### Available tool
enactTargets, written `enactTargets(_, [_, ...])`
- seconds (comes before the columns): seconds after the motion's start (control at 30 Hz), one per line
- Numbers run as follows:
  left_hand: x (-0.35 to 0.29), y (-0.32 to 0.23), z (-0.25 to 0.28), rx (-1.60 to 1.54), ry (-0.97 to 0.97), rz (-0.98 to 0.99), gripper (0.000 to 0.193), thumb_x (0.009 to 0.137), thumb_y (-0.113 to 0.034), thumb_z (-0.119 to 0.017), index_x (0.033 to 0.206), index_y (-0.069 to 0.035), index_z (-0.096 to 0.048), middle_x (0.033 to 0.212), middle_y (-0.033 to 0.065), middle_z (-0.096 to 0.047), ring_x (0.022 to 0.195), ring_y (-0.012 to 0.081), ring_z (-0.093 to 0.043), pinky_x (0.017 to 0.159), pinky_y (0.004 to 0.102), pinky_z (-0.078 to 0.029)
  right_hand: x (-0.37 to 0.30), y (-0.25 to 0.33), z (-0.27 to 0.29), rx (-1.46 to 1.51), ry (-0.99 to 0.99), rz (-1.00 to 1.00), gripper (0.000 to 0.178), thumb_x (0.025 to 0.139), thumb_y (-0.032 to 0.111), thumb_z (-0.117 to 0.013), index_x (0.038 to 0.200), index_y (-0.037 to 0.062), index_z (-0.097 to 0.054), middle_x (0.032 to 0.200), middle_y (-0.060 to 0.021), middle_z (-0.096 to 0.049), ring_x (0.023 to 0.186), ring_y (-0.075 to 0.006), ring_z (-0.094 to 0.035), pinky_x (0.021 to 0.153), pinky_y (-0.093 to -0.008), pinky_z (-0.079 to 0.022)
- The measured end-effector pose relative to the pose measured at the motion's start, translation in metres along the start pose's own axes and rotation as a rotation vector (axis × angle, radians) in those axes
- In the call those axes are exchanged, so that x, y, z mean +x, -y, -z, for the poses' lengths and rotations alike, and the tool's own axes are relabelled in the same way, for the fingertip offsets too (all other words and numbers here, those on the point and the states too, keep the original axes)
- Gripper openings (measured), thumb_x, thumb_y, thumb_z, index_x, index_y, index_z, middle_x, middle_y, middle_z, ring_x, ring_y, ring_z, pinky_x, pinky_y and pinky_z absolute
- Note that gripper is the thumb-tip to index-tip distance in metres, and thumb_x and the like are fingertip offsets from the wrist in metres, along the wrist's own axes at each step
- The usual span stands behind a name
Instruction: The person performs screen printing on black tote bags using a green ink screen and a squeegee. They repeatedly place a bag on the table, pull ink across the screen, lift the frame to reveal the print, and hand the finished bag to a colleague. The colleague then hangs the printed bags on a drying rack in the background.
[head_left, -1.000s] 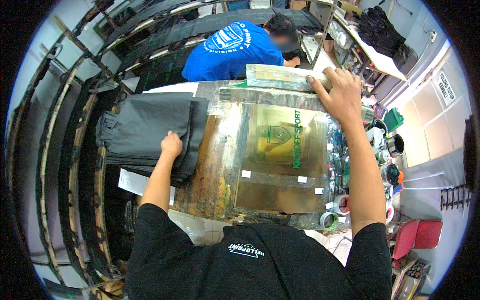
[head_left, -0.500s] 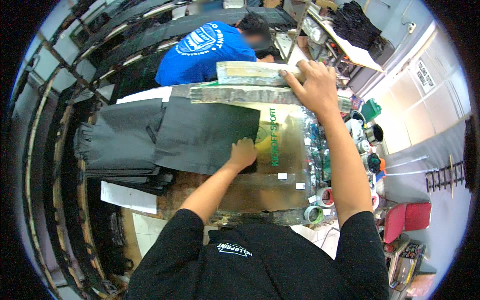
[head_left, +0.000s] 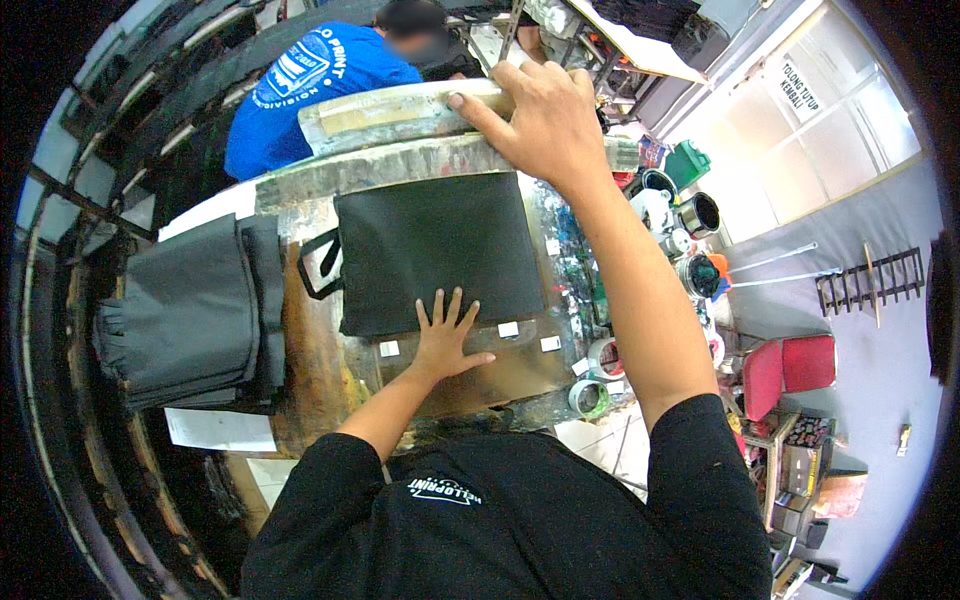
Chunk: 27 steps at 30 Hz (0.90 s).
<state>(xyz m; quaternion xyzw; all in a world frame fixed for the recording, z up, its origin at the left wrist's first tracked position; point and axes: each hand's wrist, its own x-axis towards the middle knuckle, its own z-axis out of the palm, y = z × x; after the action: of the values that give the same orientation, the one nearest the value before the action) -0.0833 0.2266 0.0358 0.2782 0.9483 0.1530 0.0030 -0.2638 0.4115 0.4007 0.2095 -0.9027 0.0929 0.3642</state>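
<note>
**On the tabletop (head_left: 325, 405), a black bag (head_left: 432, 240) lies flat under a splayed left hand (head_left: 446, 340)!**

Right in the middle of the board, that's where we find the bag, spread out square to the person, its handle (head_left: 303, 268) looping off the left side. And look at the left hand: grasp released, fingers fanned wide, fingertips over the bag's near edge, palm and thumb just this side of it. Whether it presses down, I cannot tell from here.

Up at the far edge, the right hand (head_left: 548, 122) has a firm hold on a pale bar (head_left: 400, 112), thumb on the near face, fingers over the top. Just below that runs a worn, stained strip of wood (head_left: 370, 160).

Over on the left, well stacked, a pile of dark bags (head_left: 190, 310) sits beside the board, a white sheet (head_left: 220, 430) poking out at its near side. Two rolls of tape (head_left: 600, 404) sit at the right near corner, metal cans (head_left: 697, 213) farther up that flank. Beyond the far edge, a co-worker in a blue shirt (head_left: 310, 85) leans forward.
</note>
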Motion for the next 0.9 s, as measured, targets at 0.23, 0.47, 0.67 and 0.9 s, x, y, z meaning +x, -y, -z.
enactTargets(0.23, [0.016, -0.021, -0.003, -0.051, 0.031, 0.013, 0.119, 0.079, -0.094, -0.055, 0.167, -0.016, -0.037, 0.176, 0.0255, -0.016, 0.161, 0.0544, -0.007, 0.118, 0.0821, 0.004, 0.005, -0.002, 0.002, -0.007, 0.04, -0.015, 0.063, 0.097, 0.065, -0.062, 0.101, 0.0038, -0.075, 0.096, -0.0172, -0.074, 0.099, -0.0357, -0.069, 0.092, -0.0495, -0.043])
enactTargets(0.47, [0.007, -0.033, -0.003, -0.083, 0.044, 0.009, 0.118, 0.079, -0.093, -0.056, 0.166, -0.014, -0.039, 0.176, 0.0252, -0.016, 0.161, 0.0533, -0.007, 0.119, 0.0811, 0.003, 0.003, -0.002, -0.003, -0.014, 0.01, 0.009, 0.062, 0.098, 0.065, -0.061, 0.104, 0.0048, -0.075, 0.097, -0.0162, -0.073, 0.099, -0.0347, -0.068, 0.091, -0.0492, -0.043])
enactTargets(0.67, [-0.014, -0.038, -0.015, -0.133, -0.028, 0.005, 0.118, 0.08, -0.093, -0.054, 0.165, -0.014, -0.04, 0.176, 0.0251, -0.015, 0.162, 0.0499, -0.005, 0.119, 0.0806, 0.004, 0.005, -0.003, -0.004, -0.032, 0.003, 0.011, 0.069, 0.096, 0.073, -0.056, 0.095, 0.0071, -0.075, 0.091, -0.0181, -0.071, 0.094, -0.0364, -0.069, 0.088, -0.0515, -0.043])
enactTargets(0.9, [-0.038, -0.046, -0.007, -0.085, -0.063, 0.103, 0.119, 0.079, -0.095, -0.053, 0.166, -0.015, -0.039, 0.176, 0.0271, -0.011, 0.162, 0.0507, -0.002, 0.116, 0.083, 0.008, 0.001, -0.001, -0.006, -0.019, -0.008, 0.022, 0.064, 0.098, 0.07, -0.058, 0.094, 0.0074, -0.074, 0.085, -0.0165, -0.072, 0.092, -0.0354, -0.069, 0.087, -0.0515, -0.043])
